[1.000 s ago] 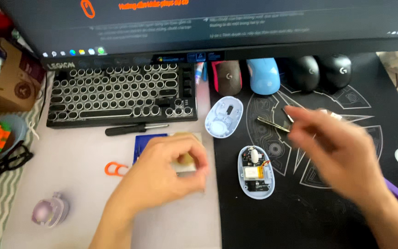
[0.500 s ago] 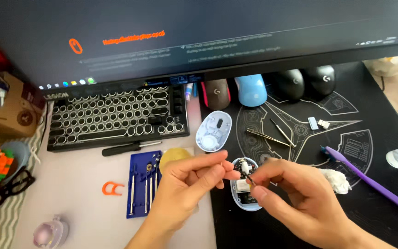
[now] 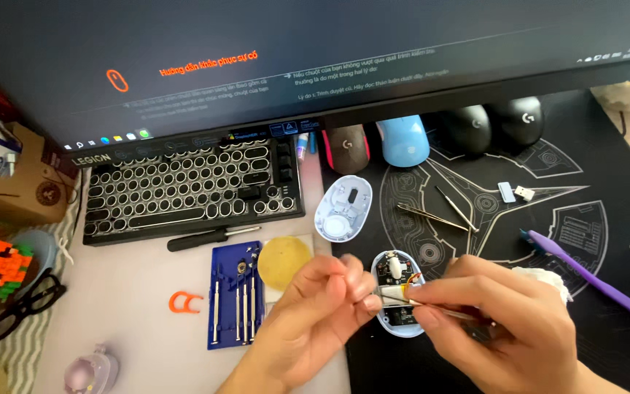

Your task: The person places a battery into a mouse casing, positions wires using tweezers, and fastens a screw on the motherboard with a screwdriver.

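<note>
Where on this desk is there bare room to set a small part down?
Bare patches: the light mat between screwdriver, orange clip and blue bit case; the black mat right of the tweezers. Crowded around both hands and the open mouse.

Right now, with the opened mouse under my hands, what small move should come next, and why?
Probably lower the small silver part back toward the opened mouse base. Left hand and right hand pinch it together just above the exposed circuit board, so a slow, short descent seems safest.
</note>
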